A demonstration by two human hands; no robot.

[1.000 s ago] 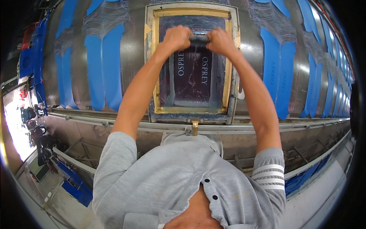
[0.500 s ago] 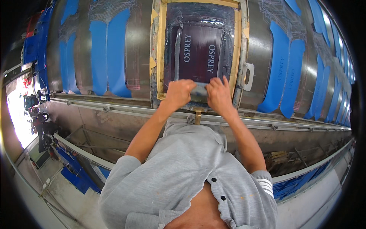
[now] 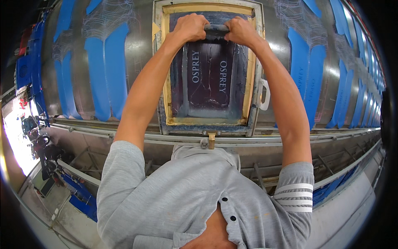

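Note:
Both my arms stretch forward over a framed printing screen (image 3: 207,89), a dark mesh with pale lettering inside a taped frame. My left hand (image 3: 190,27) is closed on the left end of a squeegee (image 3: 216,30), a dark bar lying crosswise at the far end of the mesh. My right hand (image 3: 241,31) grips its other end. Streaks of whitish ink run down the mesh between the squeegee and the near side of the frame. Whatever lies beneath the screen is mostly hidden. A white handle (image 3: 263,94) sticks out from the frame's right side.
Blue fabric pieces (image 3: 116,70) lie on the long table left of the screen, and more blue pieces (image 3: 299,70) lie to its right, some printed. A metal rail (image 3: 182,140) runs along the near table edge, with a brass-coloured clamp (image 3: 212,141) by the frame.
Both hands have pushed the squeegee from the near end of the screen to its far end. My arms are now extended, and ink streaks show on the mesh behind it.

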